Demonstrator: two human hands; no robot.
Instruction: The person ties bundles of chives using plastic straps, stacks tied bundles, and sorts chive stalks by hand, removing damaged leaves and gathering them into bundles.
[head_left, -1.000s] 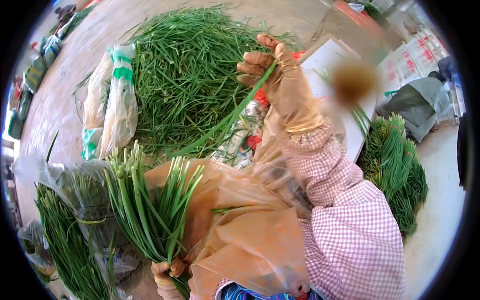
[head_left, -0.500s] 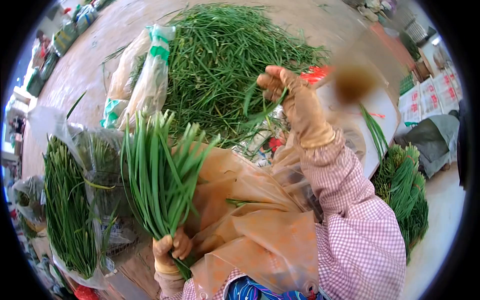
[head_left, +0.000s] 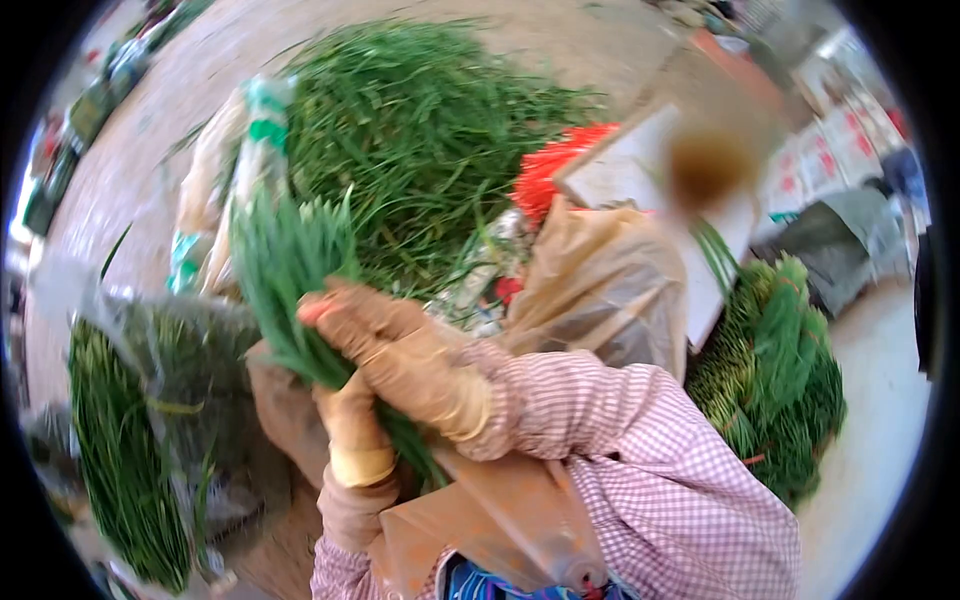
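A bunch of garlic chives (head_left: 290, 280) stands tilted before me, its cut pale ends up and its leaf tips hanging down past my wrists. My left hand (head_left: 350, 405), in a tan glove, grips the bunch low down. Just above it, my right hand (head_left: 385, 335), gloved the same way, is closed against the side of the bunch; its fingers are partly blurred. Behind the bunch lies a large loose heap of green leaves (head_left: 430, 140). A brownish plastic apron (head_left: 490, 520) covers my lap.
Bagged chives (head_left: 125, 450) stand at the left. Bundled chives (head_left: 775, 380) are stacked at the right beside a white board (head_left: 630, 160). Red ties (head_left: 560, 165) lie near the board. A white and green plastic bag (head_left: 265, 140) borders the heap. A brown blur covers part of the upper right.
My right hand has come down and left from over the heap onto the bunch; the leaf it held is no longer seen in it. My left hand has risen slightly with the bunch.
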